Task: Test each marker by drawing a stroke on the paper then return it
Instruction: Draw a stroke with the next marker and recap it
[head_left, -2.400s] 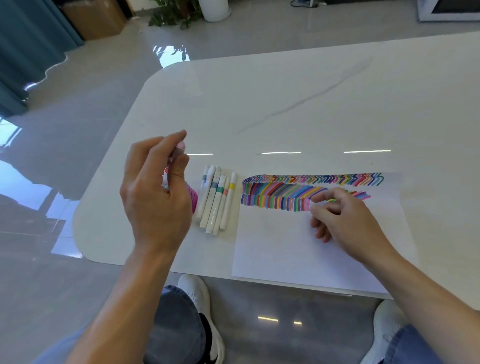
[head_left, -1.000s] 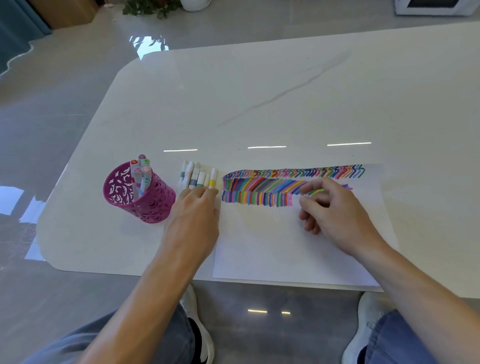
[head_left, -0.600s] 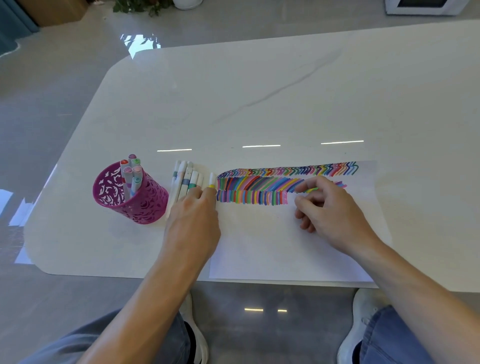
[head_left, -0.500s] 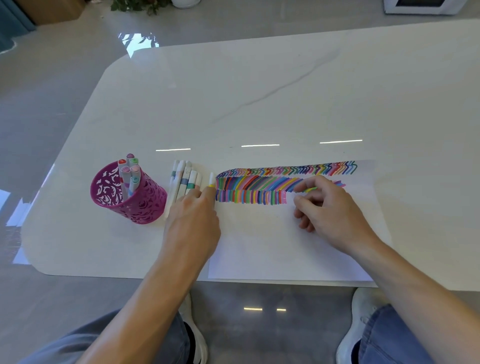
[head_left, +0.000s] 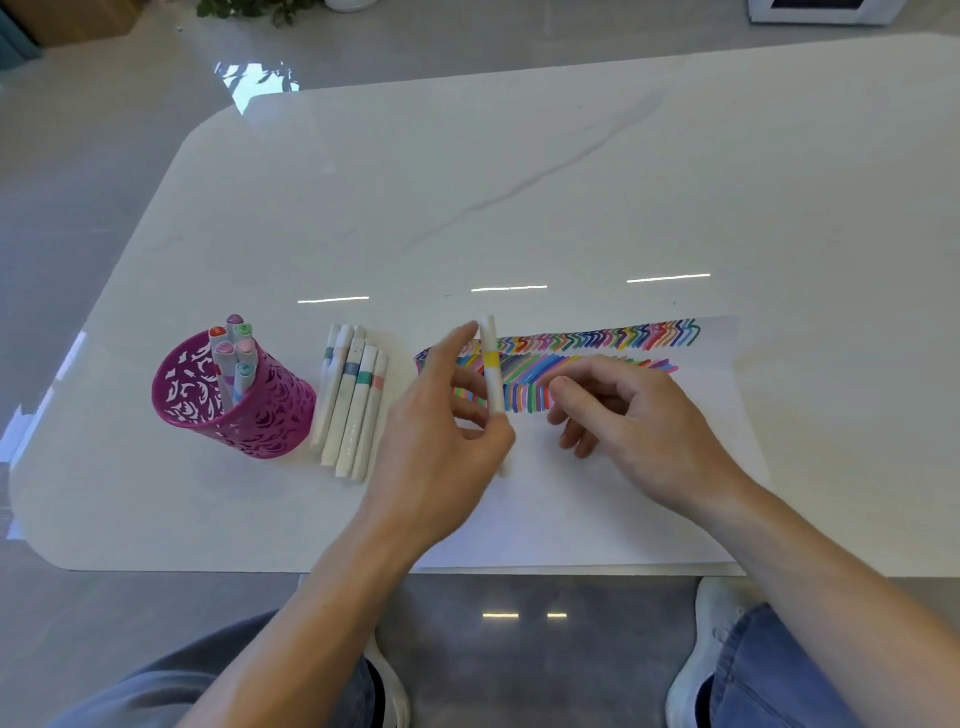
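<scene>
A yellow-banded marker (head_left: 491, 364) is pinched between the fingers (head_left: 453, 345) of the left hand (head_left: 441, 441), nearly upright above the left end of the paper (head_left: 597, 509) on the bench (head_left: 519, 182). A stroke is judged to be due next. Uncapping by the right hand (head_left: 639, 415) may be needed first, though whether its curled fingers hold anything cannot be told.

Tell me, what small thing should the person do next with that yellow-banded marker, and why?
Probably bring the right hand across to pull the cap off the yellow-banded marker. The left hand pinches it, raised over the paper, no bare tip shows, and the right hand's fingers wait close by, seemingly holding nothing.
</scene>
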